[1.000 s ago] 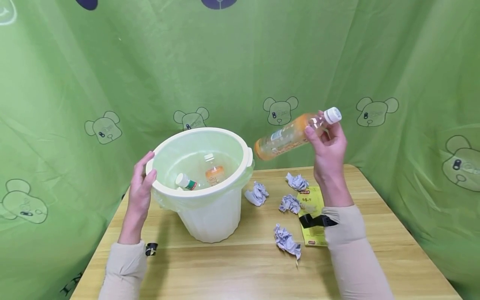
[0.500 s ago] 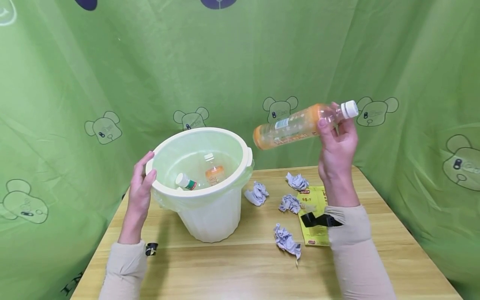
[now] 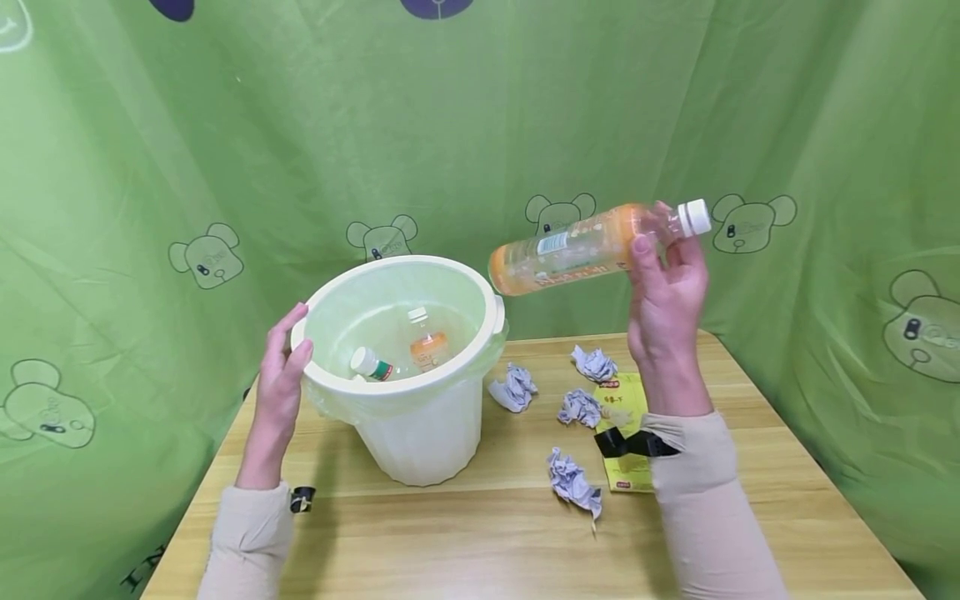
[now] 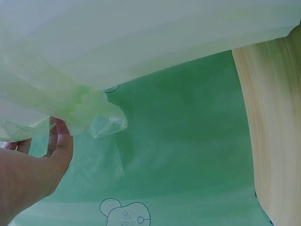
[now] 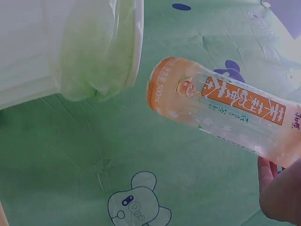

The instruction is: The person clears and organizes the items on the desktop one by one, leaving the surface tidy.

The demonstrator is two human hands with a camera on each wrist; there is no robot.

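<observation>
Gripped a clear, orange-banded bottle [image 3: 566,252] in the right hand [image 3: 670,304], with thumb and fingers curled round its neck and shoulder. Held it slantwise in the air, clear of the tabletop [image 3: 510,542], white cap [image 3: 694,217] higher and turned toward the right edge, orange base [image 3: 506,271] lower and just beside the rim [image 3: 405,384] of a white bin [image 3: 423,442]. Saw a gap between base and rim in the right wrist view, and a label [image 5: 242,101] with large characters on an orange strip.

Rested the left hand [image 3: 281,375] against the rim on the side nearest the tabletop's left edge, thumb and fingertips spread apart along it. Could not tell whether closed round the rim or only pressed to it. Saw pale green liner [image 4: 84,101] bunched beside the fingers in the left wrist view.

Found the bin left of the tabletop's middle, toward the far edge, holding a second orange-banded bottle [image 3: 429,342] and a tilted, green-labelled bottle [image 3: 367,362].

Counted four crumpled paper balls [image 3: 513,388] between the bin and the tabletop's right edge. Saw a yellow packet [image 3: 628,396] lying flat near them, partly hidden by the right forearm. Noticed a green curtain [image 3: 480,100] printed with bear faces beyond the far edge.
</observation>
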